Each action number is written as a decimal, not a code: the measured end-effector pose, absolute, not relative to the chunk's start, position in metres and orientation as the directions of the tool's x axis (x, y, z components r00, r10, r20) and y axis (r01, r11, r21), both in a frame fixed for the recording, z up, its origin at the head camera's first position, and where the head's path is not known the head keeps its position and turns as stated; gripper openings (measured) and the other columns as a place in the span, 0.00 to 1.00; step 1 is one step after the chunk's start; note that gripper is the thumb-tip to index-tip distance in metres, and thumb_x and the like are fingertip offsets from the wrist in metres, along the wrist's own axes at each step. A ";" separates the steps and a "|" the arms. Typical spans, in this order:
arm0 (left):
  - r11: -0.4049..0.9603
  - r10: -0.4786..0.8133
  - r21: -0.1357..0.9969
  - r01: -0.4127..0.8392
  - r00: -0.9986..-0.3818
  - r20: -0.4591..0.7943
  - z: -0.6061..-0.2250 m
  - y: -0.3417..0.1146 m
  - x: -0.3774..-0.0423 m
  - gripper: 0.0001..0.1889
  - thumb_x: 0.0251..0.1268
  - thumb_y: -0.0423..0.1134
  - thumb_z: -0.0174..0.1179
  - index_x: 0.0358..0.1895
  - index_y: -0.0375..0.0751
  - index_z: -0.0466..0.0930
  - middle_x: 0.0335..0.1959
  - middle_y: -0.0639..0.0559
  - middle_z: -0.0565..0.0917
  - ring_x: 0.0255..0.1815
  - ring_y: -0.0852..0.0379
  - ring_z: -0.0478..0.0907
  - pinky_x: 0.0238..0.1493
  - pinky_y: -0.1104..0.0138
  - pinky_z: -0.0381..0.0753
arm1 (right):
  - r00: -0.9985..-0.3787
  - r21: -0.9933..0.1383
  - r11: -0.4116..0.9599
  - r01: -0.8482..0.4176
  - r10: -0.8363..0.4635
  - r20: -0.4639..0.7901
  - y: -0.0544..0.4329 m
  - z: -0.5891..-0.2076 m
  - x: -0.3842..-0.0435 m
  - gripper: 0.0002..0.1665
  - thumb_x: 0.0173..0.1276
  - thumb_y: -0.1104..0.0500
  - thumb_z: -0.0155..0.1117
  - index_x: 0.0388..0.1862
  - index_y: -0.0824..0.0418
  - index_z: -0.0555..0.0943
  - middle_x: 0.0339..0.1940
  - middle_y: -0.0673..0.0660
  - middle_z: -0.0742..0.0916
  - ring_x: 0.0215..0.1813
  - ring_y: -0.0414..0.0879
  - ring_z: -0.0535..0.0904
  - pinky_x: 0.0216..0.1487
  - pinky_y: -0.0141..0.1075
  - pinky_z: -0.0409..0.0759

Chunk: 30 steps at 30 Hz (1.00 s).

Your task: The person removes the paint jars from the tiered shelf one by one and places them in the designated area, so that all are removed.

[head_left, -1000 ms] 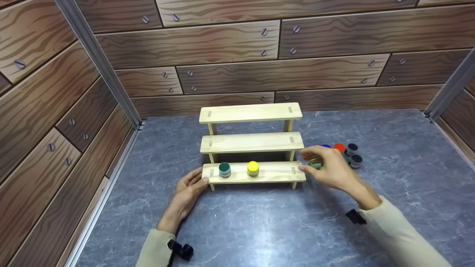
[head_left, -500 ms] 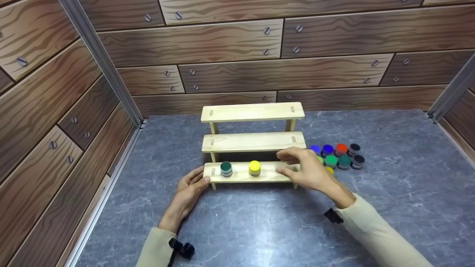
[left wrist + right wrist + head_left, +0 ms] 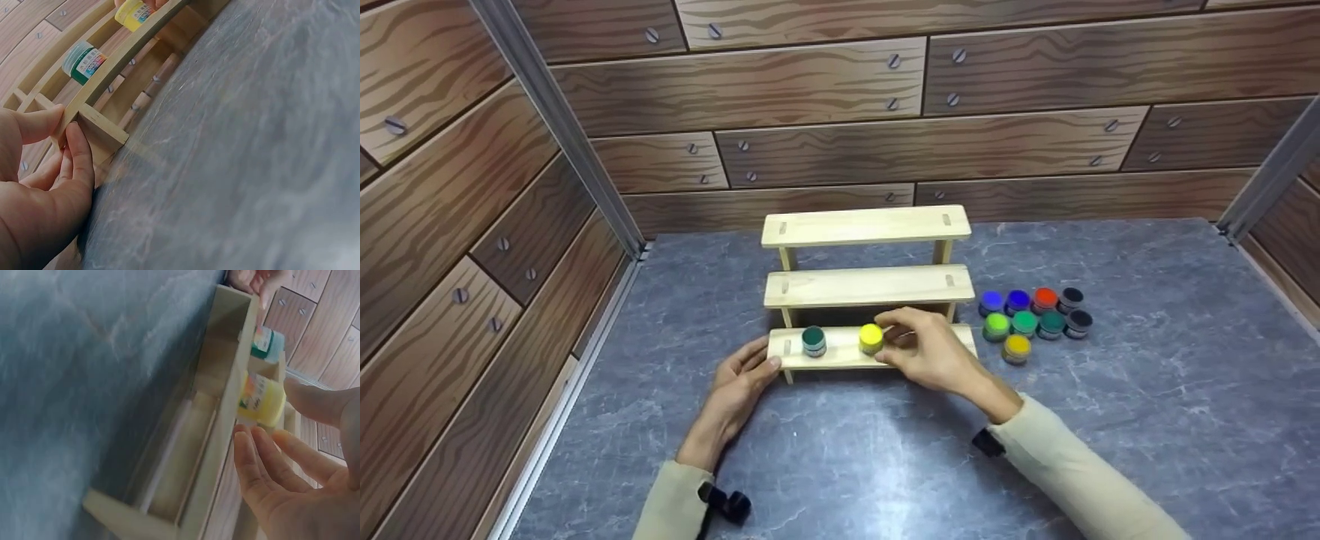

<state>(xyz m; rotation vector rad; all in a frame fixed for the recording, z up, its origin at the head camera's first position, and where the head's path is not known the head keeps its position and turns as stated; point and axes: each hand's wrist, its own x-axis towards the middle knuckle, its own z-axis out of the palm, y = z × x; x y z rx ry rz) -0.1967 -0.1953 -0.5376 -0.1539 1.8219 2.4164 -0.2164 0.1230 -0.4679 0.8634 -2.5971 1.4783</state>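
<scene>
A three-tier wooden display stand (image 3: pixel 870 286) stands on the grey marbled table. My left hand (image 3: pixel 740 386) pinches the left end of its lowest step between thumb and fingers, as the left wrist view (image 3: pixel 56 185) also shows. On that step sit a dark green paint jar (image 3: pixel 814 342) and, to its right, a yellow paint jar (image 3: pixel 871 340), both upright. My right hand (image 3: pixel 926 351) is at the right side of the yellow jar. In the right wrist view its thumb and fingers (image 3: pixel 270 461) are spread around the jar, not visibly closed on it.
Several more paint jars stand grouped to the right of the stand, among them a red jar (image 3: pixel 1044 300), a light green jar (image 3: pixel 996 327) and a dark yellow jar (image 3: pixel 1016 349). Wood-patterned walls (image 3: pixel 825 90) enclose the table at the back and sides.
My right hand has moved left from the grouped jars, over the lowest step, to the yellow jar, uncovering the group. The left hand has kept its grip on the step's end.
</scene>
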 end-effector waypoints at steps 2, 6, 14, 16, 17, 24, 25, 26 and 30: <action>-0.273 0.033 0.950 -0.151 -0.988 -0.148 -0.537 -0.195 -0.196 0.33 0.76 0.26 0.61 0.79 0.23 0.61 0.77 0.25 0.68 0.65 0.51 0.78 0.63 0.70 0.82 | -0.850 -0.793 0.388 -0.470 -0.442 0.288 0.119 -0.470 -0.217 0.28 0.66 0.67 0.79 0.63 0.72 0.82 0.56 0.66 0.89 0.52 0.58 0.90 0.56 0.43 0.90; -0.269 0.044 0.950 -0.159 -0.987 -0.153 -0.537 -0.195 -0.196 0.34 0.76 0.26 0.62 0.80 0.22 0.59 0.77 0.24 0.66 0.66 0.50 0.78 0.63 0.70 0.82 | -0.862 -0.801 0.394 -0.450 -0.426 0.275 0.114 -0.474 -0.217 0.28 0.67 0.67 0.78 0.64 0.72 0.82 0.55 0.65 0.89 0.51 0.56 0.90 0.55 0.40 0.90; -0.276 0.045 0.948 -0.157 -0.988 -0.150 -0.536 -0.193 -0.195 0.34 0.76 0.26 0.60 0.80 0.22 0.58 0.78 0.23 0.66 0.66 0.50 0.77 0.62 0.71 0.82 | -0.875 -0.801 0.412 -0.435 -0.403 0.268 0.113 -0.478 -0.217 0.22 0.68 0.68 0.77 0.60 0.68 0.85 0.53 0.63 0.90 0.48 0.53 0.90 0.51 0.36 0.90; -0.276 0.048 0.948 -0.158 -0.987 -0.151 -0.536 -0.193 -0.195 0.34 0.76 0.26 0.60 0.80 0.22 0.58 0.78 0.23 0.65 0.66 0.50 0.77 0.62 0.71 0.81 | -0.878 -0.800 0.417 -0.431 -0.397 0.266 0.112 -0.478 -0.217 0.21 0.68 0.68 0.77 0.59 0.67 0.86 0.52 0.62 0.90 0.48 0.53 0.91 0.50 0.35 0.90; -0.274 0.051 0.949 -0.158 -0.987 -0.150 -0.535 -0.193 -0.195 0.34 0.76 0.26 0.60 0.80 0.22 0.58 0.78 0.23 0.65 0.66 0.50 0.77 0.62 0.71 0.81 | -0.879 -0.800 0.420 -0.430 -0.396 0.265 0.112 -0.478 -0.217 0.21 0.68 0.68 0.77 0.59 0.66 0.86 0.52 0.62 0.90 0.48 0.52 0.91 0.50 0.35 0.90; -0.278 0.052 0.948 -0.154 -0.988 -0.145 -0.536 -0.194 -0.195 0.34 0.76 0.26 0.61 0.80 0.22 0.60 0.77 0.24 0.67 0.65 0.52 0.78 0.63 0.69 0.82 | -0.872 -0.787 0.418 -0.454 -0.391 0.295 0.117 -0.475 -0.217 0.21 0.66 0.68 0.78 0.58 0.68 0.86 0.52 0.63 0.90 0.48 0.54 0.90 0.51 0.36 0.91; -0.278 0.050 0.948 -0.156 -0.988 -0.148 -0.536 -0.194 -0.195 0.34 0.76 0.26 0.62 0.80 0.23 0.60 0.77 0.25 0.67 0.65 0.51 0.78 0.63 0.69 0.82 | -0.870 -0.785 0.416 -0.459 -0.389 0.304 0.118 -0.474 -0.217 0.21 0.66 0.68 0.78 0.57 0.68 0.86 0.52 0.63 0.90 0.48 0.54 0.90 0.51 0.37 0.91; -0.277 0.048 0.948 -0.156 -0.988 -0.148 -0.536 -0.195 -0.195 0.34 0.76 0.26 0.62 0.80 0.23 0.60 0.77 0.25 0.67 0.66 0.51 0.78 0.63 0.69 0.82 | -0.869 -0.783 0.415 -0.463 -0.386 0.308 0.120 -0.473 -0.216 0.21 0.66 0.68 0.78 0.57 0.68 0.86 0.52 0.63 0.90 0.48 0.54 0.90 0.51 0.37 0.91; -0.275 0.029 0.948 -0.162 -0.987 -0.160 -0.536 -0.197 -0.195 0.33 0.75 0.26 0.62 0.79 0.24 0.61 0.77 0.26 0.68 0.66 0.50 0.78 0.63 0.69 0.82 | -0.865 -0.778 0.412 -0.474 -0.383 0.324 0.128 -0.470 -0.215 0.21 0.66 0.68 0.78 0.58 0.68 0.86 0.52 0.64 0.90 0.49 0.56 0.91 0.52 0.38 0.91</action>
